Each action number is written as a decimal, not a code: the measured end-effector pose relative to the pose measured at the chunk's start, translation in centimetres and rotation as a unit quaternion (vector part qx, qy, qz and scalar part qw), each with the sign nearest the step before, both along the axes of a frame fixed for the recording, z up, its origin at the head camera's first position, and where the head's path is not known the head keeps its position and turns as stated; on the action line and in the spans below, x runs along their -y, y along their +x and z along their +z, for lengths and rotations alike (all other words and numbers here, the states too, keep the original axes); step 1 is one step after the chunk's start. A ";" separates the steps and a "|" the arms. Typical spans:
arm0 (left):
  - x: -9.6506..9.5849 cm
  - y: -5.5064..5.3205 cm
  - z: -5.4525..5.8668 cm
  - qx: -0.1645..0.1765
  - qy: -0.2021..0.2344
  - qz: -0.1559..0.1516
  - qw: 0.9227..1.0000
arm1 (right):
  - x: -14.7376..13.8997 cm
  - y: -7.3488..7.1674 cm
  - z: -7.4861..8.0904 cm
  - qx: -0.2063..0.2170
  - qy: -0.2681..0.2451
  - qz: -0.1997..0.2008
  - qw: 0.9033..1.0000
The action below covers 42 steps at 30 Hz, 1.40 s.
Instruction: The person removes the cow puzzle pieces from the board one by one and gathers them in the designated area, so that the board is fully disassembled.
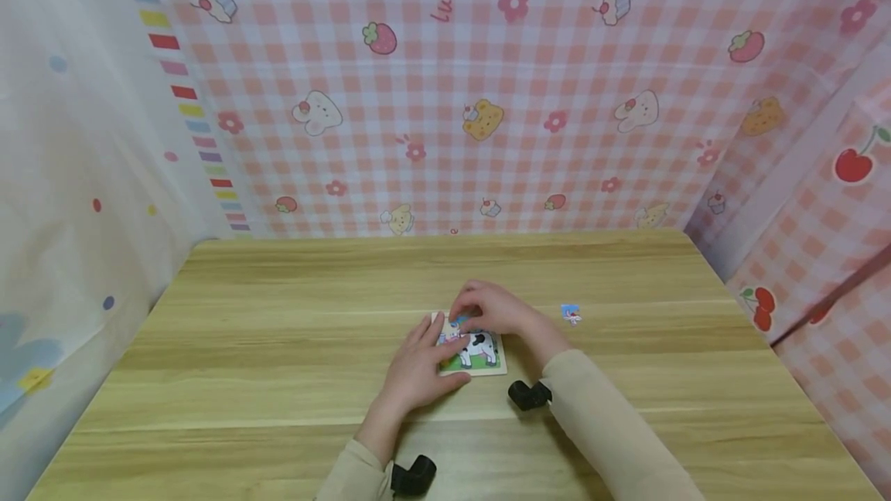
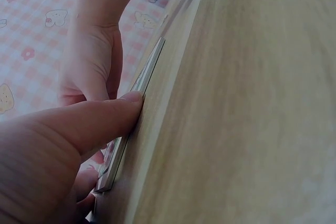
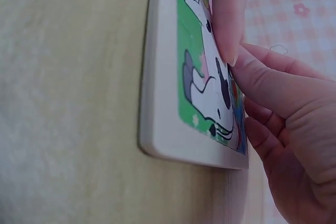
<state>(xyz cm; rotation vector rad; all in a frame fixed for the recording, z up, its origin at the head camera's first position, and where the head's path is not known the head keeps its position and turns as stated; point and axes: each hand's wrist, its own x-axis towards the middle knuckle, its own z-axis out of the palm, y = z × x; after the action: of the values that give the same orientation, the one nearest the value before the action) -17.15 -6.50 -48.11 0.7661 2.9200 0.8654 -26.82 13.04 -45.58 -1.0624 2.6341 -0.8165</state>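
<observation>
A small cow jigsaw puzzle board [image 1: 480, 358] with a pale wooden frame lies on the table. My left hand [image 1: 418, 369] holds it at the left side, the thumb along its near edge and a finger pressing on the cow picture. In the left wrist view the left thumb [image 2: 105, 121] rests against the board's edge. Over the upper part of the board my right hand [image 1: 497, 309] bends its fingers and pinches a puzzle piece, mostly hidden under them. The right wrist view shows the right thumb [image 3: 268, 82] beside a left fingertip on the picture.
A loose puzzle piece [image 1: 571, 315], blue and white, lies on the table right of the board. The wood-grain table [image 1: 278, 362] meets a pink checked cloth [image 1: 445, 99] at the back. Curtains hang on both sides.
</observation>
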 end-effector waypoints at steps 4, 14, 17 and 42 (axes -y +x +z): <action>0.0 0.1 0.1 -0.001 -0.001 -0.001 1.000 | 0.1 -0.1 -0.1 -0.001 0.003 0.000 1.000; 0.1 0.1 0.1 -0.003 -0.005 0.000 1.000 | 0.2 -0.1 0.0 0.019 -0.001 0.013 1.000; 0.1 0.1 0.2 -0.004 -0.004 0.000 1.000 | 0.2 0.0 0.0 0.019 -0.005 0.017 1.000; 0.0 0.0 0.1 0.006 0.007 0.001 1.000 | -0.4 0.6 -0.3 0.055 -0.050 -0.039 0.996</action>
<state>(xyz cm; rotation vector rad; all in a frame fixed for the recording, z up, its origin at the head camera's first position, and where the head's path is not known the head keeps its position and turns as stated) -17.12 -6.51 -47.99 0.7559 2.9068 0.8898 -26.23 13.47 -45.86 -0.9151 2.5793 -1.0025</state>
